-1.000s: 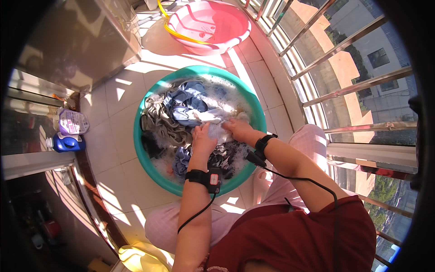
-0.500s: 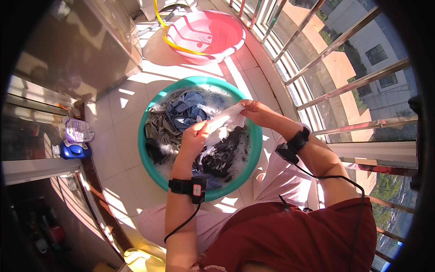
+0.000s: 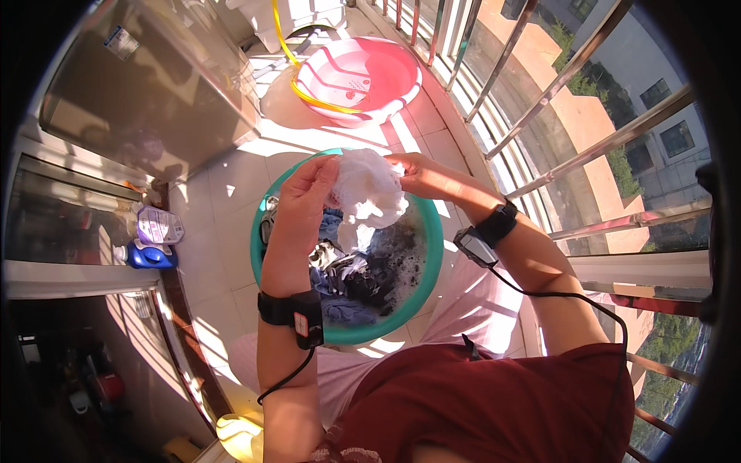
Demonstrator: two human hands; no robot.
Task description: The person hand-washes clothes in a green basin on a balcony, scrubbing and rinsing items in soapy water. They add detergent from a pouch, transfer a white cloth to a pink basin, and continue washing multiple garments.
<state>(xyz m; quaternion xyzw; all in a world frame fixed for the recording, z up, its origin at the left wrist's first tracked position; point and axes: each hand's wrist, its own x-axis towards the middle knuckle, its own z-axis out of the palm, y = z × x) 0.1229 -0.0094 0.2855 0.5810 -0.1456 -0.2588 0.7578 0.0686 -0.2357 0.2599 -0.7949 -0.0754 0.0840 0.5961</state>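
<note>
A wet white cloth [image 3: 369,189] hangs bunched between my two hands above a green tub [image 3: 427,297]; its exact kind of garment does not show. My left hand [image 3: 307,187] pinches its left edge, thumb and fingers closed on it. On the other side my right hand [image 3: 421,174] grips the right edge, its fingertips partly behind the fabric. Below, the tub holds soapy water with dark clothes [image 3: 378,282], a blue garment [image 3: 343,310] and some grey and white pieces. The cloth and my left forearm hide part of the laundry.
A pink basin [image 3: 397,73] with a yellow hose [image 3: 287,46] stands beyond the tub. At left are a blue detergent bottle [image 3: 150,255], a purple-and-white package [image 3: 160,226] and a large metallic appliance [image 3: 147,100]. Barred windows [image 3: 571,92] run along the right. Something yellow [image 3: 241,436] sits at lower left.
Both hands have lifted the white cloth higher and farther from me. Earlier it was stretched out slantwise low over the tub; now it hangs bunched, with the hands closer together.
</note>
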